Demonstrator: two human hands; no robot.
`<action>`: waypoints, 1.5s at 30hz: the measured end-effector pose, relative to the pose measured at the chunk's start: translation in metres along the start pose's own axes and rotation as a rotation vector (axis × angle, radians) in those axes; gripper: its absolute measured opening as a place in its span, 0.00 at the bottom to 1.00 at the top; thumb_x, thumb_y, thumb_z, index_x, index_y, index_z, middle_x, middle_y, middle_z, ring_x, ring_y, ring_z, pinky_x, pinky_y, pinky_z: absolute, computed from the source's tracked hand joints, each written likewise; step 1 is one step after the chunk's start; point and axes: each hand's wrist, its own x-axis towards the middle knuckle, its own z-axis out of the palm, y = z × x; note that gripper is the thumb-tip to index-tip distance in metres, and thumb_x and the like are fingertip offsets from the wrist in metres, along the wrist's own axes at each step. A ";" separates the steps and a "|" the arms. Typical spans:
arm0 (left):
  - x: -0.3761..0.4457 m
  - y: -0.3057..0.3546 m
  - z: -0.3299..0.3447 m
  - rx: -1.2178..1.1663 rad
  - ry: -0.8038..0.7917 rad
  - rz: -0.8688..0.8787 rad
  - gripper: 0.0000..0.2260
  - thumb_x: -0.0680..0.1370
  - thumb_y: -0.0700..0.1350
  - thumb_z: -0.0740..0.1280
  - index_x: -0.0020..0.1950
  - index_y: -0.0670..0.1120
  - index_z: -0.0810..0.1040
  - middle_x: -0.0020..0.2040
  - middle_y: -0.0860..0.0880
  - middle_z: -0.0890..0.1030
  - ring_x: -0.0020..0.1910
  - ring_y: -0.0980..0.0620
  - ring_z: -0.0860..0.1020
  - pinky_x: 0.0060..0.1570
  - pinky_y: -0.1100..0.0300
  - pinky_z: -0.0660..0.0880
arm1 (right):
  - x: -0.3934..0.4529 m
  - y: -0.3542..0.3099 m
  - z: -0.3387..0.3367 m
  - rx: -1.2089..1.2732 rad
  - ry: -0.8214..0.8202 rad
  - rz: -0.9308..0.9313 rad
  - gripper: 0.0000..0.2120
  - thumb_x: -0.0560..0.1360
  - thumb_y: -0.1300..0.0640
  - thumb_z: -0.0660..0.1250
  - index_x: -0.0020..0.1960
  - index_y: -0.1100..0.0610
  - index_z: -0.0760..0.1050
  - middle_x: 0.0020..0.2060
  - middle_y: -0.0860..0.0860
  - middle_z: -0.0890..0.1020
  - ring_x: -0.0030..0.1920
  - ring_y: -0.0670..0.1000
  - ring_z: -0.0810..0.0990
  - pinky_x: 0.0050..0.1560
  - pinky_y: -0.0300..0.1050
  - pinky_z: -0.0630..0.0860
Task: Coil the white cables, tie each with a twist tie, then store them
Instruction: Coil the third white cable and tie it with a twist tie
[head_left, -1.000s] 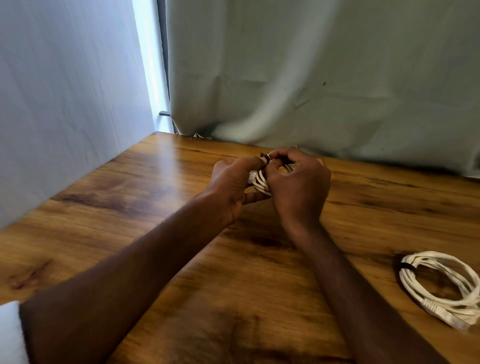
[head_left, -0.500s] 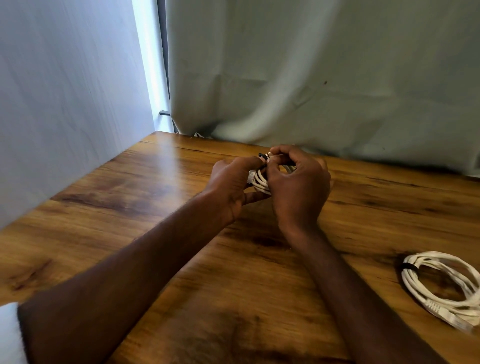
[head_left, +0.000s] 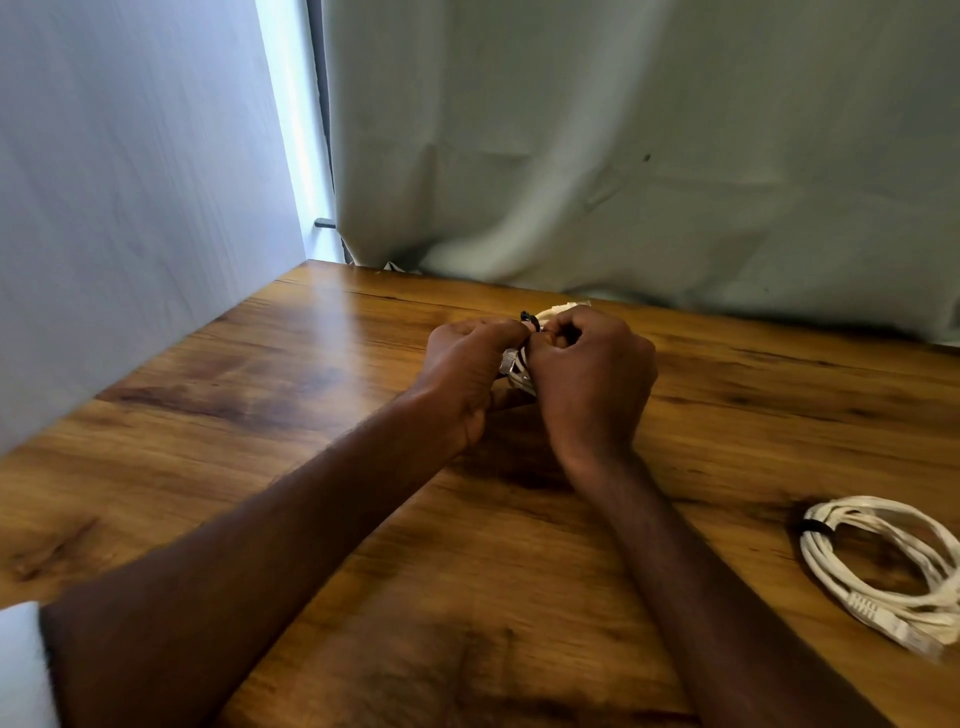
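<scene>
A brown wood-grain table (head_left: 291, 405) with dark streaks fills the lower view, its far surface glossy with reflected daylight. Behind it hangs a pale grey-green creased fabric curtain (head_left: 649, 156). A plain white wall panel (head_left: 130, 182) stands on the left. Between them a bright narrow strip of daylight (head_left: 291, 130) shows beside a dark vertical frame bar (head_left: 319, 104).

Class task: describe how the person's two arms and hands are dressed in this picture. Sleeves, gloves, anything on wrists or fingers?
Both forearms are bare. The left hand and right hand wear no gloves, and no watch or bracelet shows on either wrist. A white sleeve edge shows at the lower left, on the left upper arm. Rings cannot be judged; the fingers are mostly hidden.
</scene>
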 end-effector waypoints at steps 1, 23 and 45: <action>0.000 0.000 0.000 0.004 -0.002 0.004 0.07 0.78 0.38 0.73 0.55 0.38 0.85 0.45 0.44 0.87 0.39 0.50 0.87 0.37 0.56 0.82 | 0.000 0.000 0.000 -0.007 -0.003 0.004 0.03 0.75 0.53 0.74 0.45 0.52 0.85 0.37 0.46 0.85 0.36 0.45 0.79 0.31 0.30 0.57; 0.016 0.006 -0.021 0.034 -0.159 -0.027 0.12 0.80 0.39 0.71 0.61 0.37 0.82 0.52 0.37 0.87 0.47 0.44 0.87 0.44 0.50 0.84 | 0.014 0.004 -0.013 -0.227 -0.247 -0.278 0.14 0.75 0.56 0.75 0.60 0.52 0.83 0.58 0.50 0.79 0.60 0.55 0.74 0.54 0.51 0.68; 0.025 0.011 -0.026 0.072 -0.284 -0.047 0.15 0.80 0.41 0.71 0.64 0.36 0.82 0.55 0.37 0.86 0.51 0.43 0.86 0.49 0.49 0.83 | 0.032 0.024 -0.009 0.066 -0.241 -0.353 0.06 0.76 0.62 0.73 0.50 0.54 0.84 0.48 0.49 0.78 0.50 0.54 0.78 0.46 0.55 0.79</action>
